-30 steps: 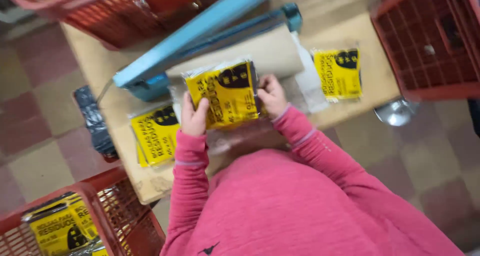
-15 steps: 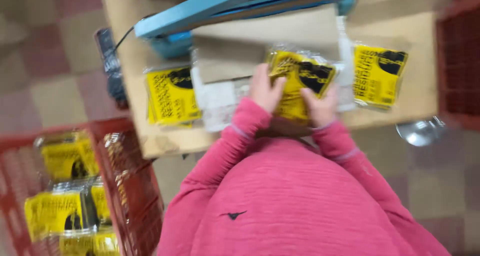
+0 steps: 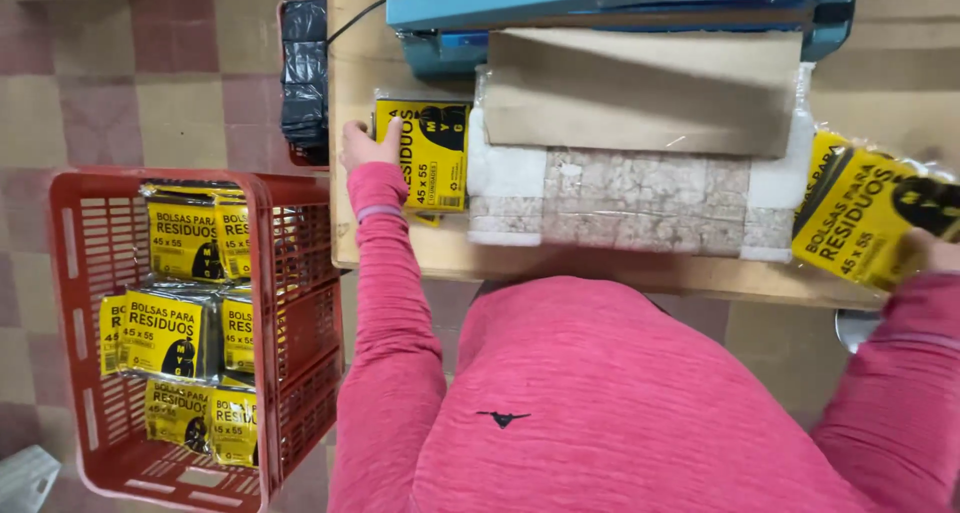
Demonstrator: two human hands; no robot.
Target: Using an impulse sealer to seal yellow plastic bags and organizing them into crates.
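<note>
My left hand (image 3: 365, 143) rests on the left edge of a yellow-and-black packet (image 3: 425, 153) lying flat at the left end of the wooden table (image 3: 640, 268), fingers on its corner. My right hand (image 3: 935, 251) is at the far right edge of the view, mostly hidden, gripping a second yellow packet (image 3: 865, 213) held tilted over the table's right end. Between the two packets lies a white pad with a brown board (image 3: 640, 93) on it, in front of a blue heat sealer (image 3: 620, 3).
A red plastic crate (image 3: 290, 303) with several yellow packets (image 3: 180, 323) stands on the tiled floor at my left. A stack of black bags (image 3: 303, 83) sits beside the table's left end. A metal object (image 3: 850, 323) shows under the table at the right.
Both hands held one packet together at the table's middle before. Now they are apart: the left on the packet at the left end, the right holding a packet at the right end.
</note>
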